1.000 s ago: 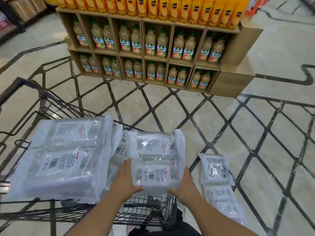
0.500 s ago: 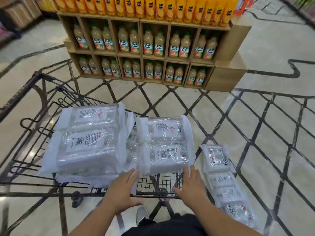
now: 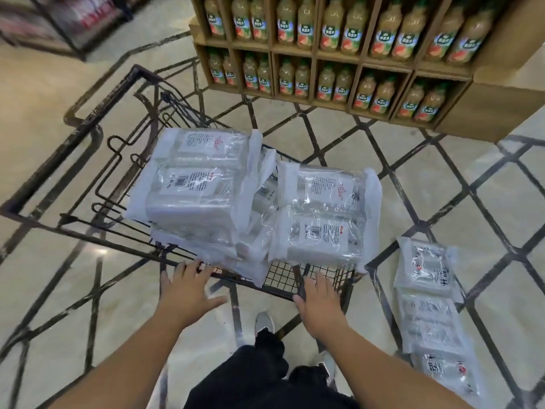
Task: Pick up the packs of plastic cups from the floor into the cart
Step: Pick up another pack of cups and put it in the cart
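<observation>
Inside the black wire cart (image 3: pixel 88 137) lie clear plastic-wrapped cup packs (image 3: pixel 321 214), your left hand (image 3: pixel 188 293) and right hand (image 3: pixel 320 299) are spread empty at its near edge, and more clear cup packs (image 3: pixel 427 305) wait on the floor just right of it.

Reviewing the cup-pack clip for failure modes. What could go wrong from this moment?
1. The right-hand pack in the cart overhangs the near-right rim; a nudge could tip it out.
2. Both the left hand and right hand are empty near the rim; leaning there might roll the cart away.
3. The packs on the floor lie close beside the person's right shoe; a step could crush them.
</observation>
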Demonstrator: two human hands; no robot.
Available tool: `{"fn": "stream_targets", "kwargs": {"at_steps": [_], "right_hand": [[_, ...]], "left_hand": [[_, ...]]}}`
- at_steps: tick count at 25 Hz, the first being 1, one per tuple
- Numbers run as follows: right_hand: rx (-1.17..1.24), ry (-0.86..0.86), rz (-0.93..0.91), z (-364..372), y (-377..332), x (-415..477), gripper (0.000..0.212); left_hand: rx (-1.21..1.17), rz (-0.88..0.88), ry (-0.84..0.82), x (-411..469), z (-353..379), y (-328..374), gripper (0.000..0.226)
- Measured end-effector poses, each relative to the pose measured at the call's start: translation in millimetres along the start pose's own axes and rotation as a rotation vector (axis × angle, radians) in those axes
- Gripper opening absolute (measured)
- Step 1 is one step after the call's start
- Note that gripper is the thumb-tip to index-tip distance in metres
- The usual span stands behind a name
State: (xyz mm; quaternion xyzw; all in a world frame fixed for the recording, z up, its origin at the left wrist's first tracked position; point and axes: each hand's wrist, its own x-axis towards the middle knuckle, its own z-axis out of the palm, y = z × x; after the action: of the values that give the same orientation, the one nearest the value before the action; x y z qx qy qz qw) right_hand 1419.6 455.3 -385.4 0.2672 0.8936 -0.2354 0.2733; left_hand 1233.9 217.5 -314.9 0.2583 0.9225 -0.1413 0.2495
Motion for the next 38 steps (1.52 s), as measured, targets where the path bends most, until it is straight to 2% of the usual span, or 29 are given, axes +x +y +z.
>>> {"fn": "stream_targets", "kwargs": {"at_steps": [3,6,7,9,10,11,14,16,18,21,25,32,38], "right_hand": [[0.009,-0.074,0.075,19,-2,-1,0.067],[0.037,-0.120,0.106,20,0,0,0.073],[0.057,-0.131,0.131,19,-2,4,0.079],[0.086,-0.091,0.142,16,-7,9,0.110],[0.112,-0.076,0.169,20,-6,9,0.126],[0.130,-0.056,0.190,22,-5,9,0.133],[0.165,-0.042,0.210,25,-1,7,0.118],[0.153,-0.029,0.212,25,1,6,0.116],[0.144,-0.021,0.218,24,6,5,0.125],[0.195,-0.030,0.245,18,19,3,0.127],[0.225,-0.034,0.272,11,52,-4,0.145],[0.194,-0.022,0.288,1,136,-28,0.142],[0.129,-0.006,0.297,-14,226,-49,0.138]], "left_hand": [[0.062,-0.044,-0.060,4,-6,-24,0.096],[0.128,0.015,-0.053,19,-11,-36,0.106],[0.139,0.041,-0.052,30,-13,-39,0.111],[0.153,0.066,-0.078,49,-14,-46,0.120],[0.166,0.091,-0.088,59,-11,-45,0.119],[0.176,0.112,-0.065,64,-6,-44,0.115],[0.191,0.133,0.020,65,4,-37,0.097],[0.152,0.127,0.014,67,8,-35,0.091],[0.103,0.124,-0.024,69,8,-29,0.093],[0.115,0.098,-0.034,66,3,-12,0.097],[0.095,0.105,-0.092,55,-5,24,0.096],[0.125,0.127,-0.095,33,-4,111,0.093],[0.094,0.152,-0.072,13,-2,203,0.100]]}}
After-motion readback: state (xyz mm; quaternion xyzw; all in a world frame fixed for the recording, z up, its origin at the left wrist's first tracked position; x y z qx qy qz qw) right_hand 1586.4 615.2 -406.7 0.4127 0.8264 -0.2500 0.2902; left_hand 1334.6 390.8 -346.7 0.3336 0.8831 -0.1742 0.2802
